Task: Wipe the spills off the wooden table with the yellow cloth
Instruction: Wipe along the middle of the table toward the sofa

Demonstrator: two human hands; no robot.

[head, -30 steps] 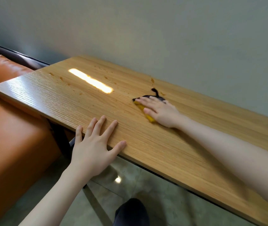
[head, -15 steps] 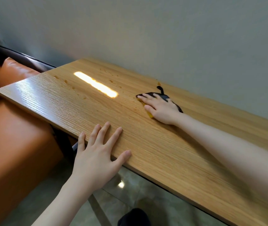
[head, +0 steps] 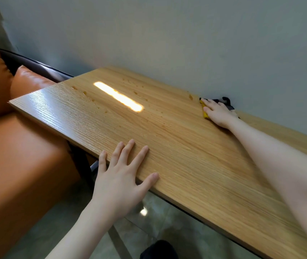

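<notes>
- Pressing the yellow cloth (head: pixel 204 113) flat on the wooden table (head: pixel 177 146), the right hand (head: pixel 218 113) is lying on top with fingers straight, likely so the cloth soaks up the wet.
- The cloth is sitting by the wall (head: pixel 186 43).
- The left hand (head: pixel 120 176) is resting spread on the table's near edge, likely for balance.
- Spills (head: pixel 191 97) are waiting left of the cloth.

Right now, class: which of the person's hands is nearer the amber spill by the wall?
Right. The right hand presses the yellow cloth just beside that spill; the left hand rests flat on the table's near edge.
</notes>
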